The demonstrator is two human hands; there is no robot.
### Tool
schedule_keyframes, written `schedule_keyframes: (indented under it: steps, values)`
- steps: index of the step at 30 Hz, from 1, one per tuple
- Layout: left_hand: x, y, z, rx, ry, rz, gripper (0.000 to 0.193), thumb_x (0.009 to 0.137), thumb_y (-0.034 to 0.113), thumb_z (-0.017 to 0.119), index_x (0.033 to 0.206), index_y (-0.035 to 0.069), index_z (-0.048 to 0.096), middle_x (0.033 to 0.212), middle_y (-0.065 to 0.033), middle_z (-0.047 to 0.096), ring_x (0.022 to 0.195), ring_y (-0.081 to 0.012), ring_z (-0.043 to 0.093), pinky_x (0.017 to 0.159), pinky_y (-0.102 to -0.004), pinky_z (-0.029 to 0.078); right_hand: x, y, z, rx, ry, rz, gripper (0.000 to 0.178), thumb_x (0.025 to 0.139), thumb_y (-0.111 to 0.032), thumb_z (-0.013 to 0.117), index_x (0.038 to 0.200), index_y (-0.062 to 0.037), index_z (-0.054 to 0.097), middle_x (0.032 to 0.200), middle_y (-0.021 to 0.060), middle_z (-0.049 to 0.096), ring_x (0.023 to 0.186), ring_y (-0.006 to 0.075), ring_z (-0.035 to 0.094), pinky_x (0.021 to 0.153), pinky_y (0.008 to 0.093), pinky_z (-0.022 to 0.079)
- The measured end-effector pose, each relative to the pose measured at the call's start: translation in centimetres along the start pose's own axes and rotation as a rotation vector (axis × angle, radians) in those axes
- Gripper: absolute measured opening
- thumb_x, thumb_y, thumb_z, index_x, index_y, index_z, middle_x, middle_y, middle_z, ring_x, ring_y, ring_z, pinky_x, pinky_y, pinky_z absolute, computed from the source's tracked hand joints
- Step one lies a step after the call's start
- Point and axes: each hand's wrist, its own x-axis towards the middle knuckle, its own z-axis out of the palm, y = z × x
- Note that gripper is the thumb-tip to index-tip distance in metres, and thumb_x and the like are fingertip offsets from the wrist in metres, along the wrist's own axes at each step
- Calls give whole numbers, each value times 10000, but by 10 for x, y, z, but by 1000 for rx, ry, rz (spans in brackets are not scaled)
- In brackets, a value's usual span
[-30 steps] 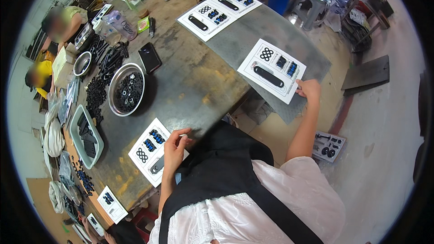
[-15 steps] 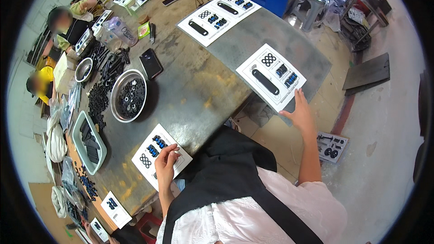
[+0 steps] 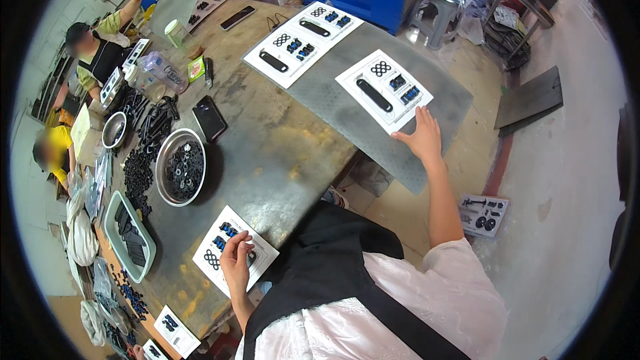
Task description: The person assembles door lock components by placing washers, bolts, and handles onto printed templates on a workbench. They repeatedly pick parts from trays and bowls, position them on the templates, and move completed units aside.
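Observation:
My right hand (image 3: 422, 139) grips a white card (image 3: 393, 117) by its near edge, thumb and fingers spread across one corner. Mounted on that card are a long black slotted bar (image 3: 375, 95), a cluster of black rings (image 3: 381, 69) and blue-and-black pieces (image 3: 409, 95). The card is over a dark grey sheet (image 3: 320, 103) at the table's right end. My left hand (image 3: 235, 265) is curled over another white card (image 3: 265, 257) at the near table edge, fingertips drawn together. Whatever those fingers hold is hidden. Similar rings and blue-and-black pieces show beside that hand.
Two joined cards (image 3: 291, 75) lie on the grey sheet's far part. Left of centre are a steel bowl (image 3: 163, 190) of black washers, a phone (image 3: 210, 119), loose black parts (image 3: 138, 177) and a pale green tray (image 3: 148, 265). Other people work along the far left side.
The right-hand card has moved farther over the grey sheet with my right hand. My left hand stays over the near card. At the far end, someone's hands now lift a grey sheet.

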Motion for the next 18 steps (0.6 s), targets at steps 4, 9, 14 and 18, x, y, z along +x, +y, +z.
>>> schedule_keyframes:
  steps: [4, 9, 14, 18]
  values:
    - [-6, 2, -2, 8, 47, -2, 244, 1039, 121, 553, 1210, -19, 656, 1070, -76, 701, 917, -132, 652, 819, -281, 534, 51, -3, 2, 0, 4, 3, 1180, 686, -650, 811, 1504, 68, 357, 1587, 242, 340, 1481, 328, 328, 1214, 474, 248]
    - [-7, -9, -12, 18, 77, -14, 246, 1033, 114, 552, 1213, -18, 656, 1064, -82, 705, 872, -128, 648, 815, -274, 528, 104, 7, 11, -11, -20, 9, 1233, 641, -713, 804, 1513, 40, 364, 1587, 233, 343, 1478, 334, 333, 1206, 484, 267]
    - [-7, -6, -13, 29, 114, -22, 246, 1030, 115, 549, 1208, -17, 656, 1048, -84, 709, 865, -130, 652, 811, -275, 531, 136, 6, 6, -10, -60, 27, 1220, 640, -706, 808, 1524, 10, 366, 1607, 205, 324, 1492, 315, 314, 1216, 487, 255]
    - [-6, -10, -15, 37, 130, -4, 241, 1027, 115, 549, 1194, -16, 664, 1047, -83, 710, 863, -134, 658, 807, -282, 540, 154, 13, 8, -2, -79, -28, 1224, 624, -704, 819, 1526, -6, 374, 1610, 189, 328, 1496, 318, 306, 1213, 485, 263]
